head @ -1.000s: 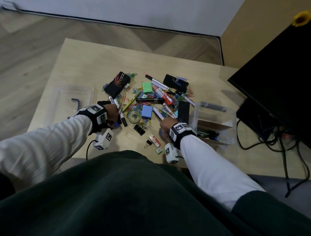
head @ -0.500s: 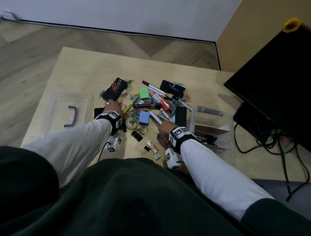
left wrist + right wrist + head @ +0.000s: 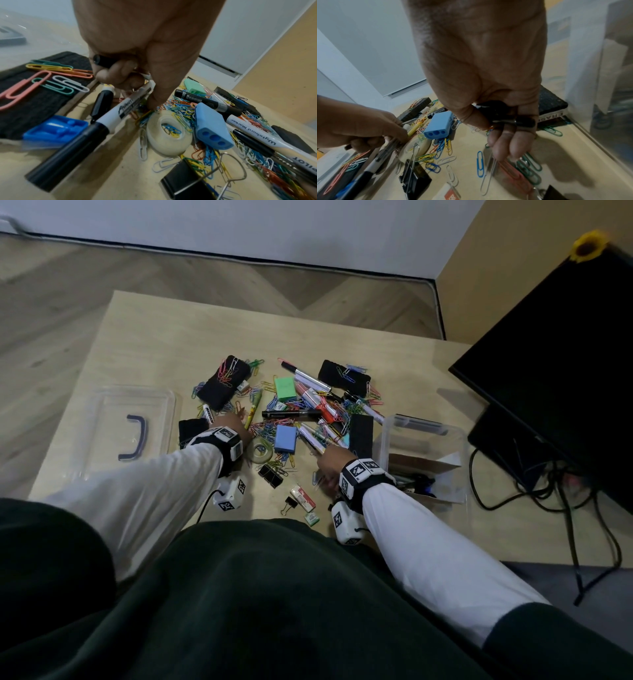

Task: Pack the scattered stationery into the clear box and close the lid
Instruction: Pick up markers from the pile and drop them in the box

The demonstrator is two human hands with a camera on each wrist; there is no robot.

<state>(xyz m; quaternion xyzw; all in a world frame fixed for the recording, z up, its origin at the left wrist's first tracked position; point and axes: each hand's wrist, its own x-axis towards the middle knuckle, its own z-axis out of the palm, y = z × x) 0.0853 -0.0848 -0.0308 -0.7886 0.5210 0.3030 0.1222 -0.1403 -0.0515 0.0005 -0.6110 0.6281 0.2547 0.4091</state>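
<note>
Taking the clear box (image 3: 424, 460) as the landmark, the lid (image 3: 126, 433) lies flat at the far left of the table (image 3: 164, 337), well apart from the box, its dark handle facing up. Nearer the box, a black eraser (image 3: 222, 383) carries several coloured paper clips on its top. Just this side of it, the left hand (image 3: 145, 44) has its fingers (image 3: 120, 73) curled round a bundle of pens: a white marker with a black cap (image 3: 102, 121) juts out of the grip toward the wrist camera, and a dark pen end shows at the knuckles. Beside that hand lie a roll of clear tape (image 3: 169, 136) and a blue sharpener (image 3: 211, 125), both resting among a heap of paper clips (image 3: 180, 108); a green sharpener (image 3: 285, 387) and a black marker (image 3: 291, 414) lie farther back in the pile. Black binder clips (image 3: 270, 474) sit at the near edge of the heap. Closer still to the box, the right hand (image 3: 481, 67) has its fingers (image 3: 510, 143) bent down onto loose paper clips on the table while the thumb clamps a dark pen-like object against them. A second black eraser (image 3: 360, 431) lies just beside the box's left wall. The box stands open at the right end of the table, with a cardboard piece and some pens inside.
</note>
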